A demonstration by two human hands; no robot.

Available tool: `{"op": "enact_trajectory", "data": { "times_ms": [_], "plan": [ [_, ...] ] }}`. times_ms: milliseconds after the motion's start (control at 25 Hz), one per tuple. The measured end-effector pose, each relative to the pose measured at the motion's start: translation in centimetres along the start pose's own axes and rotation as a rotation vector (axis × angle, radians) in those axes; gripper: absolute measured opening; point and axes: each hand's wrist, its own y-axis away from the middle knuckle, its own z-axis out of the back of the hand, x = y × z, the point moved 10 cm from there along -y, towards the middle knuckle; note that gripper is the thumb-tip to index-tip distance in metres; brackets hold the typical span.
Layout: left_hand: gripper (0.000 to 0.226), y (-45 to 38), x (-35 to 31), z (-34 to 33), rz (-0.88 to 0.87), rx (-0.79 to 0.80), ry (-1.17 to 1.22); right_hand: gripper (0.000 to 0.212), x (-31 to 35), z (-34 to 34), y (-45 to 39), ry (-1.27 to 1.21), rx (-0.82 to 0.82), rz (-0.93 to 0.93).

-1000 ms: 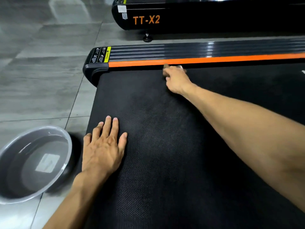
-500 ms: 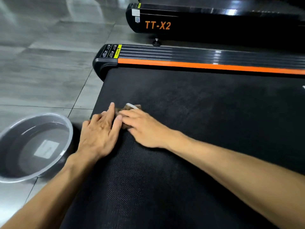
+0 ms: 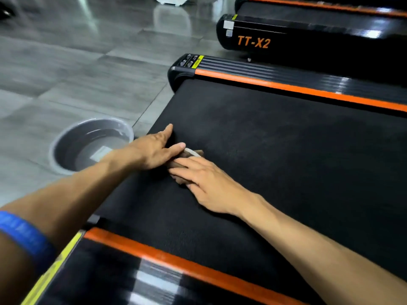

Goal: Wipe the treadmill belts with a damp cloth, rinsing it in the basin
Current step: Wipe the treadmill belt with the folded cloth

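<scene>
Treadmill belt (image 3: 275,155): matte black, fine pebbled weave, flat and broad. Side rails (image 3: 286,85) glossy black with lengthwise ribs and a smooth orange stripe along the inner edge; a yellow-and-black warning label (image 3: 192,61) sat at the far rail's rounded end cap.

Cloth (image 3: 191,154): brown, soft, bunched into a small rumpled wad with a pale edge showing on top. It lay on the belt near its left end, mostly covered by both hands.

Left hand (image 3: 154,150) lay flat, fingers extended, thumb (image 3: 177,148) touching the cloth; not closed on anything. Right hand (image 3: 204,181) pressed palm-down on the cloth, fingers spread and nearly straight; whether any fingers curled under it could not be told. A blue band (image 3: 24,235) ringed the left arm.

Basin (image 3: 66,148): round, grey, smooth plastic, on the grey tiled floor (image 3: 77,73) just beside the belt's end. It held clear shallow water; a pale square label (image 3: 100,153) showed at the bottom.

A second treadmill (image 3: 308,38) beyond, glossy black, lettered "TT-X2" in orange.
</scene>
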Motion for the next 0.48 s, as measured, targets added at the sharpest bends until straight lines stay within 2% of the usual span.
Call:
{"op": "enact_trajectory", "data": {
  "times_ms": [120, 240, 280, 480],
  "plan": [
    [0.070, 1.5, -1.0, 0.2, -0.009, 0.020, -0.172, 0.046, 0.7, 0.4, 1.1, 0.043, 0.030, 0.010],
    [0.029, 2.0, -3.6, 0.3, -0.060, 0.036, -0.233, 0.043, 0.8, 1.1, 0.8, 0.070, 0.050, 0.026],
    [0.025, 2.1, -4.6, 0.1, -0.072, 0.033, -0.260, 0.043, 0.7, 1.3, 1.0, 0.062, 0.061, 0.025],
    [0.040, 2.0, -7.9, -0.4, 0.032, 0.097, -0.341, 0.038, -1.0, 3.0, 2.8, 0.046, 0.140, 0.044]
  ]
}}
